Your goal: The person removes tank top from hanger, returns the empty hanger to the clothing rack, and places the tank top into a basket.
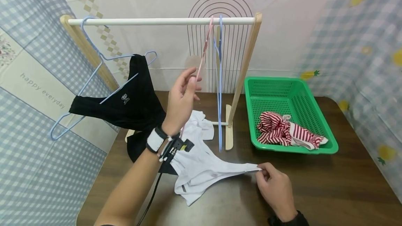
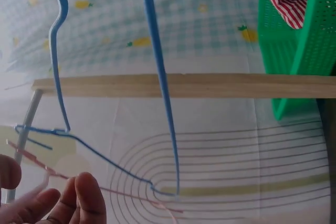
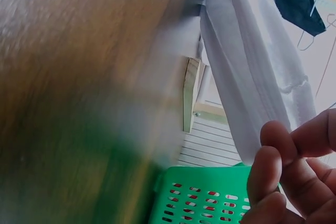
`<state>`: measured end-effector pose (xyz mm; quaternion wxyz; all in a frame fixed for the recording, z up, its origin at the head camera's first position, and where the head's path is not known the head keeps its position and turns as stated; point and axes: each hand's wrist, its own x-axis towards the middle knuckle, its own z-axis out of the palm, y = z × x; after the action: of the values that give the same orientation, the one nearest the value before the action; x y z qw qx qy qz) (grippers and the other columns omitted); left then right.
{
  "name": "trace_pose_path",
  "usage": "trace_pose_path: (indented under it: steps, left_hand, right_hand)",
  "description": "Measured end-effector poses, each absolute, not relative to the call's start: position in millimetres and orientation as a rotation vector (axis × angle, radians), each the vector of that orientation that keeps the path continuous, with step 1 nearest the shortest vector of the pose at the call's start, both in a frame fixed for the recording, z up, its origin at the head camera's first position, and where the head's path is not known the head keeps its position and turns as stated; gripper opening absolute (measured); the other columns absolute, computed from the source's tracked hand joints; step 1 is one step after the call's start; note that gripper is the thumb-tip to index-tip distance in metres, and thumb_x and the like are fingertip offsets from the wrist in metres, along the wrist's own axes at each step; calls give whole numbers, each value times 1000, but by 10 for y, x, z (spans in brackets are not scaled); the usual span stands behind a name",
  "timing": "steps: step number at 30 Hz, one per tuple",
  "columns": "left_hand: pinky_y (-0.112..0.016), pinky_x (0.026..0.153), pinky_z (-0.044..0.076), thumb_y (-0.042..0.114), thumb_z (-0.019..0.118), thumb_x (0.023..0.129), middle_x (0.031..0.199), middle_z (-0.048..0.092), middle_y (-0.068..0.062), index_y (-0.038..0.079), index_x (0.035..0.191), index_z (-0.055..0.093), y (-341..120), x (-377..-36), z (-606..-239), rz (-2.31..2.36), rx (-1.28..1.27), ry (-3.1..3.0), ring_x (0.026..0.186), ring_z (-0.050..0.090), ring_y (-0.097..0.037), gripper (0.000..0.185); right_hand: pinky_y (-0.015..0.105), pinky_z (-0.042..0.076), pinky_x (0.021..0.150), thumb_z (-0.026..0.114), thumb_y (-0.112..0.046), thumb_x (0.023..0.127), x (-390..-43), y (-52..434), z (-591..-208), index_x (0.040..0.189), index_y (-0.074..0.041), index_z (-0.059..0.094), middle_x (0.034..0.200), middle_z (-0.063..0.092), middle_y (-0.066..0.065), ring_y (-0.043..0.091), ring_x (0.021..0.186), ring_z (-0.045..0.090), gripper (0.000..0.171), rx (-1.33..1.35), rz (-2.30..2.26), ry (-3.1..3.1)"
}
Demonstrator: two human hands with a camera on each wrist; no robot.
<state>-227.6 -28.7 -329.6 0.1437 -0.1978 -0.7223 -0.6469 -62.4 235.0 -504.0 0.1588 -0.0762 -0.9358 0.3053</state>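
My left hand is raised under the rack's rail and pinches a pink clothes hanger between thumb and fingers. In the left wrist view the pink hanger runs past the fingertips. A white garment, seemingly a tank top, lies spread on the table. By its narrow right end, my right hand pinches it and draws the cloth taut. The right wrist view shows the white cloth reaching the fingertips. The pink hanger's lower part is hidden behind my left hand and wrist.
A black garment hangs on a blue hanger at left. Another blue hanger hangs edge-on from the white rail. On the right stands a green basket with a red-striped garment inside.
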Motion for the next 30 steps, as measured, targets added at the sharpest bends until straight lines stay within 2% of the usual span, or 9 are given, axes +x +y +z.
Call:
trace_pose_path:
  steps: [5,10,15,19,22,25,28,30]
  left_hand:
    - [-21,71,56,22,38,114,121,67,-23,-1,140,55,-533,-2151,-3581,-1903,-475,-2001,93,67,-15,39]
    - [-20,70,56,26,37,114,118,67,-24,-1,134,58,-729,-2020,-3901,-1951,-319,-1966,95,68,-22,40]
    - [-23,79,54,22,48,111,118,68,-19,2,131,60,-830,-1981,-4227,-1836,-204,-2143,100,65,-22,32]
    - [-36,92,51,19,58,104,124,67,-18,4,131,63,-868,-2037,-4493,-1521,-144,-2416,110,62,-28,31]
    - [-50,103,44,23,65,99,135,61,-20,6,137,62,-889,-2087,-4680,-1216,-131,-2624,124,55,-37,41]
    - [-62,107,35,32,73,95,149,48,-26,9,147,54,-896,-2125,-4821,-972,-143,-2787,139,41,-46,60]
    - [-66,105,31,39,80,89,154,41,-29,12,154,47,-878,-2154,-4903,-811,-148,-2903,143,35,-49,78]
    - [-67,102,33,41,85,85,152,44,-30,13,156,45,-854,-2163,-4926,-737,-150,-2956,140,39,-50,85]
  right_hand:
    - [21,36,54,65,-4,89,-634,2341,-5032,91,-10,74,68,61,-2,4,55,45,11,-270,928,-2684]
    - [21,36,54,65,-6,90,-654,2326,-5019,93,-10,75,70,62,-1,7,56,48,11,-301,941,-2704]
    - [21,37,55,65,-7,91,-669,2309,-5013,95,-9,75,71,64,0,9,58,49,12,-321,942,-2712]
    - [21,39,56,66,-9,91,-681,2300,-5011,96,-10,76,73,66,0,9,60,51,11,-338,945,-2706]
    - [20,41,58,67,-9,91,-691,2288,-5015,97,-10,76,75,70,0,8,61,54,11,-348,964,-2693]
    - [20,44,59,68,-8,91,-702,2266,-5018,99,-10,77,78,73,0,7,63,56,12,-350,996,-2675]
    - [19,46,61,68,-9,92,-716,2231,-5015,103,-10,77,83,76,1,6,66,59,14,-344,1055,-2669]
    - [19,49,64,69,-11,93,-725,2202,-5011,109,-11,76,89,78,3,6,69,62,18,-329,1108,-2682]
